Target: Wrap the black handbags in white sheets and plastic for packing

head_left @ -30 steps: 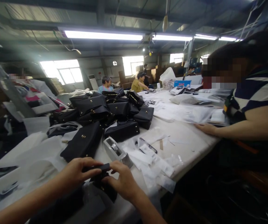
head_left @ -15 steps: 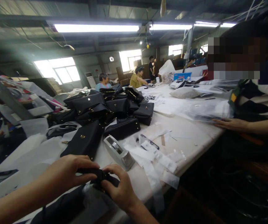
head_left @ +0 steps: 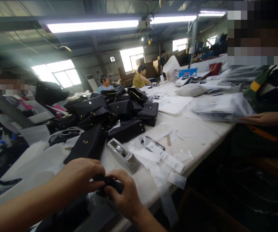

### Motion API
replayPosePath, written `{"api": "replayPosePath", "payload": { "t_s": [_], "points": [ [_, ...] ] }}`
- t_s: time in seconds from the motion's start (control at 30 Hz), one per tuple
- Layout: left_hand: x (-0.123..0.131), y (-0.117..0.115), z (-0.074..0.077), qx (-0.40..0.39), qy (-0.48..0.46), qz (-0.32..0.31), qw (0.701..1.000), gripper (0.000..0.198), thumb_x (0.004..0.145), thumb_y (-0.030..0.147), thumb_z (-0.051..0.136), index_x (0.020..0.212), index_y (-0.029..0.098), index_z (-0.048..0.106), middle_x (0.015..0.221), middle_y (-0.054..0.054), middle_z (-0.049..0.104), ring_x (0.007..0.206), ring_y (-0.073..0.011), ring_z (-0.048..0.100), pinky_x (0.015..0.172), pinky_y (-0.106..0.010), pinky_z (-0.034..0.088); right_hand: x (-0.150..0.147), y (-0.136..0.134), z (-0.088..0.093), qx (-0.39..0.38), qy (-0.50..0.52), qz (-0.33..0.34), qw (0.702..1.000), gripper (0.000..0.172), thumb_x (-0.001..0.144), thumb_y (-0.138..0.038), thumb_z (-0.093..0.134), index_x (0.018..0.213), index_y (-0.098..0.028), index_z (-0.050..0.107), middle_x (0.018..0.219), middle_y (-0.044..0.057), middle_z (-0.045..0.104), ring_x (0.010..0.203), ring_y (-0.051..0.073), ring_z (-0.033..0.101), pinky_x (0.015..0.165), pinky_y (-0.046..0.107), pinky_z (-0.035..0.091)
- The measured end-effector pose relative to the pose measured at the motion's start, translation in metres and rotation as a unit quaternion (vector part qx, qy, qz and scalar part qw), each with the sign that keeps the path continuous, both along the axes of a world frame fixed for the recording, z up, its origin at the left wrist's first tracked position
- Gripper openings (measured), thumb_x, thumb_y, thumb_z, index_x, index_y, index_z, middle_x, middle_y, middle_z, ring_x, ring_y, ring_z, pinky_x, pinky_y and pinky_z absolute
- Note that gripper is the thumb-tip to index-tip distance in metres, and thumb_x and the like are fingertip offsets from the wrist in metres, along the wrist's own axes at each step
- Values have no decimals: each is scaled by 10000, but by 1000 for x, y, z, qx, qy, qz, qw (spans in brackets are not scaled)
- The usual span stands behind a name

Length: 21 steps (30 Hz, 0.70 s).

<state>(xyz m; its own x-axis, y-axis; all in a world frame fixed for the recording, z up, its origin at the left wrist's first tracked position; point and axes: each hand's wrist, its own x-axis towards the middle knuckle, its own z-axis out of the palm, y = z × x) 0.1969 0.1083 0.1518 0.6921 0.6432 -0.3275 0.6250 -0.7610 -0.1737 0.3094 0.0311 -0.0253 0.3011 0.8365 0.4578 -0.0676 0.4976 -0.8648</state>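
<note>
Close to me at the table's near edge lies a black handbag point(head_left: 67, 211), dark and partly cut off below. Its black strap point(head_left: 116, 185) is pinched between the fingers of my left hand point(head_left: 87, 174) and my right hand point(head_left: 126, 193), which almost meet above the bag. Translucent plastic film point(head_left: 100, 204) hangs under my hands over the bag. Just beyond my right hand stands a grey tape dispenser point(head_left: 123, 155). Another black bag with a gold clasp point(head_left: 87, 141) lies beyond my left hand. The exact part of the strap between my fingertips is hidden.
Several black handbags point(head_left: 119, 109) are piled at mid-table. Clear strips point(head_left: 160, 161) and a phone point(head_left: 154, 143) lie right of the dispenser, some strips hanging over the table edge. On the right a co-worker's hand point(head_left: 262, 118) touches a plastic-wrapped bag point(head_left: 216, 106). Other people sit farther back.
My left hand has shifted slightly on the strap, fingers curled closer in. The co-worker's wrapped bag looks fuller and lifted. On the left, a person and a raised black bag have come into view.
</note>
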Motion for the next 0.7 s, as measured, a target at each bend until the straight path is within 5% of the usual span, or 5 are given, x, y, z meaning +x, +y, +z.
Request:
{"api": "replayPosePath", "payload": {
  "t_s": [0.3,0.7],
  "points": [
    [2,-5,5,-25,27,2,999,208,917,290,625,1036,350,784,1008,-12,748,928,-242,730,721,-284,456,2,2,-1,-7,4,-2,1000,333,753,-95,788,1052,-238,770,1038,33,756,998,233,675,936,326,494],
    [3,-2,-9,19,49,-9,999,215,814,251,621,960,272,778,946,-46,759,872,-277,731,719,-331,486,1,3,-1,-1,15,-3,1000,323,750,-105,790,1047,-228,766,1037,42,757,996,238,678,934,332,496]
  ]
}}
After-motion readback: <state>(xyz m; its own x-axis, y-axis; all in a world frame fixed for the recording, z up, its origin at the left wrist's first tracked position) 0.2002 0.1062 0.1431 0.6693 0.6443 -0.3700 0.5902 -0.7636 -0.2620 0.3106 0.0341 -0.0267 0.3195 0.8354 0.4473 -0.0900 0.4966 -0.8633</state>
